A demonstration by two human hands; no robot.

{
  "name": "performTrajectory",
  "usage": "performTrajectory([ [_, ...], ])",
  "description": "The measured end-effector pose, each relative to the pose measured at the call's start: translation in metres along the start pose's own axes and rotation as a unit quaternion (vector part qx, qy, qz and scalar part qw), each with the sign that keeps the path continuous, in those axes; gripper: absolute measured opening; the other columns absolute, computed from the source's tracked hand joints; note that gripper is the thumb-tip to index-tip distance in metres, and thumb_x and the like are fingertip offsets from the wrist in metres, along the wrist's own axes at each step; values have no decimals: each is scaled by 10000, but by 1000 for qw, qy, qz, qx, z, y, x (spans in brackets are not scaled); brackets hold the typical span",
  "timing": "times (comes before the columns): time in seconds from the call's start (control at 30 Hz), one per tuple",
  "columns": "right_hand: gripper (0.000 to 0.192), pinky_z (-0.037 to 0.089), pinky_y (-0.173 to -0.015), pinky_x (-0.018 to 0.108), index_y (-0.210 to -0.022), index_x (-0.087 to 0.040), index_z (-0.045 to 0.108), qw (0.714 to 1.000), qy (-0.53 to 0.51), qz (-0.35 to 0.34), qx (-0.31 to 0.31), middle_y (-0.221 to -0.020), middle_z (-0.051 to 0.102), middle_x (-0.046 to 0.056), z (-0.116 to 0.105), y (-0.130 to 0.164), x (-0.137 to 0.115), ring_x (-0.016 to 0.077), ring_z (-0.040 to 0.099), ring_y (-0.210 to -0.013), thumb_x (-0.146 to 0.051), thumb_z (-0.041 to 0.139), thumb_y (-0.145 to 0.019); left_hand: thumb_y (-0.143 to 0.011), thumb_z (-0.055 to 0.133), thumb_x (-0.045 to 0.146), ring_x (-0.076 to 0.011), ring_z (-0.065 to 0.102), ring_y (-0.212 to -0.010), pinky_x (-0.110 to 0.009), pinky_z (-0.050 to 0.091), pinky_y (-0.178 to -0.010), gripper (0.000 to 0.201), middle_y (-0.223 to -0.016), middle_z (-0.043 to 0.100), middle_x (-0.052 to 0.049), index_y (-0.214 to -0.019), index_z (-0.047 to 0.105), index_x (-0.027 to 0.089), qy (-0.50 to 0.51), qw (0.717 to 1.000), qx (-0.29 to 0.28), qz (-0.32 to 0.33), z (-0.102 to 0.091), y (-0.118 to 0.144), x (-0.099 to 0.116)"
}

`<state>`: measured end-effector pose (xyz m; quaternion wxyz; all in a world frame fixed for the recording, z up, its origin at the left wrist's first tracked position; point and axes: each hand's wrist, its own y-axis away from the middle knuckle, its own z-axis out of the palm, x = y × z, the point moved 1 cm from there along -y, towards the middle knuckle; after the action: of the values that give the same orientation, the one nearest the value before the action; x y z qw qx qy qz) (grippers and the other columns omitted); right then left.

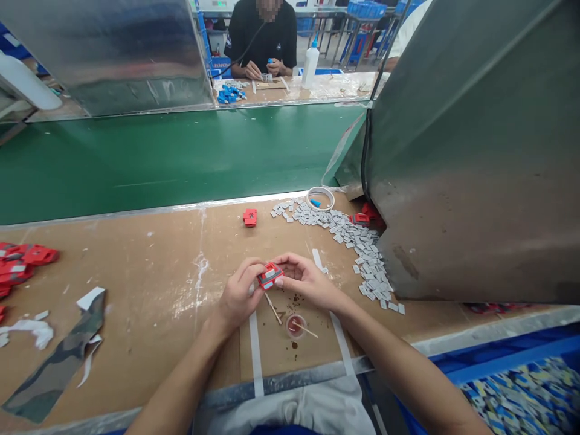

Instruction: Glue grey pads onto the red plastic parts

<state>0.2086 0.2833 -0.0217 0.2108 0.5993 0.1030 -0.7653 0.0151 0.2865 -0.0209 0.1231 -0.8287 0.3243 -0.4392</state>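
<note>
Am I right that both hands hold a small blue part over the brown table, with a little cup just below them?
Not quite: the head view shows the small part is red, not blue. The left hand and right hand hold it together over the brown table, the little cup just below.

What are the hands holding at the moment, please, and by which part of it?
Both hands, left and right, hold one small red part between their fingertips, the left at its left end and the right at its right end, above the table.

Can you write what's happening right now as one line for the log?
left hand: holds red part | right hand: holds same part | below: small glue cup, thin stick | right: pile of grey chips
</note>
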Motion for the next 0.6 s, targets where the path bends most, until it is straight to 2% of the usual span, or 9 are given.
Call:
performTrajectory([
  [0.13, 339, 548, -921, 352, -1061, -204, 626, 989, 101, -77, 72, -1073, 624, 61, -4, 1, -1, 191, 665, -990, -419, 773, -844, -898, 695, 208, -245, 664, -1172, -390, 548, -1002, 263, -1237, 693, -142, -1158, 658, 188, 100, 991, -43, -71, -1, -6, 7],
  [0.27, 238, 546, -839, 335, -1030, -205, 664, 966, 215, -109, 90, -1013, 601, 52, -3, 3, -5, 188, 634, -922, -329, 765, -853, -924, 636, 176, -228, 702, -1092, -376, 546, -987, 127, -1164, 737, -126, -1004, 734, 179, 138, 981, -10, -133, -4, -8, 10],
  [0.43, 209, 525, -767, 304, -1011, -198, 678, 960, 243, -108, 87, -956, 599, 37, 0, 3, -5, 172, 611, -853, -294, 768, -849, -903, 661, 169, -221, 716, -1035, -348, 558, -923, 94, -1086, 756, -112, -933, 750, 180, 129, 981, -25, -142, -5, -8, 9],
  [0.6, 219, 486, -721, 283, -914, -174, 663, 962, 236, -111, 86, -883, 578, 17, 1, 6, -4, 158, 577, -800, -325, 794, -824, -901, 674, 174, -212, 729, -999, -332, 562, -905, 84, -1024, 758, -101, -881, 755, 179, 137, 982, -38, -127, -8, -5, 6],
])
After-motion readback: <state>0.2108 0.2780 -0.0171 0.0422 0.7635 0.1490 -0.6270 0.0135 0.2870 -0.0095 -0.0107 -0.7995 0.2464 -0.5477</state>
